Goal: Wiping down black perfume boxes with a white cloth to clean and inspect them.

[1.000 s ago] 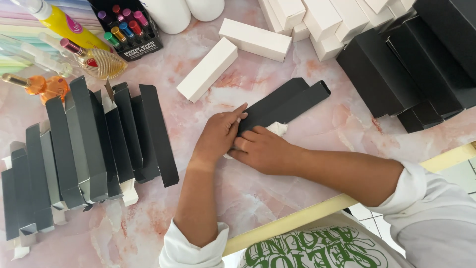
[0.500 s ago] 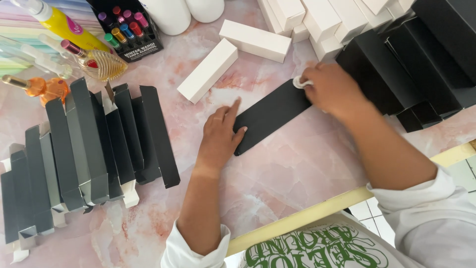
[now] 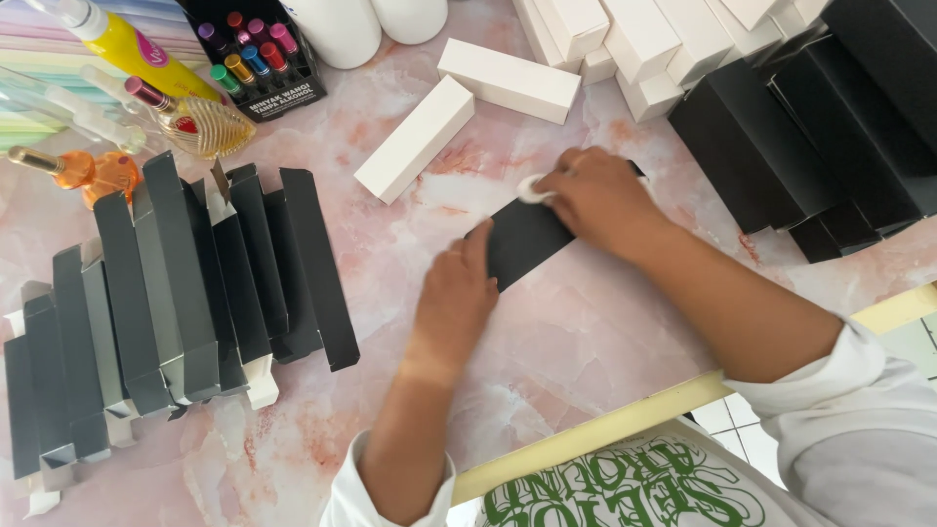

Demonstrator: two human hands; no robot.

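Black card, a flat box blank (image 3: pixel 522 239), lies on our pink marble desk (image 3: pixel 586 351). Our left hand (image 3: pixel 454 298) presses its near end with an open grip; our right hand (image 3: pixel 595 200) pinches its white end flap (image 3: pixel 532 187). Uneven pressure could crease it crooked or tear the flap.

1. The surface (image 3: pixel 586 342) is pink-and-white marbled, with a pale yellow edge nearest the person.
2. A flat black carton (image 3: pixel 522 239) lies near the middle of it.
3. Left of it, a row of flattened black cartons (image 3: pixel 176 293) lies overlapping.
4. Two white boxes (image 3: pixel 459 107) lie above the middle; more white boxes (image 3: pixel 625 39) are stacked at the top.
5. Assembled black boxes (image 3: pixel 810 127) sit at the right.
6. A black tray of small coloured bottles (image 3: pixel 249 54) and an orange bottle (image 3: pixel 83 171) rest at the upper left.
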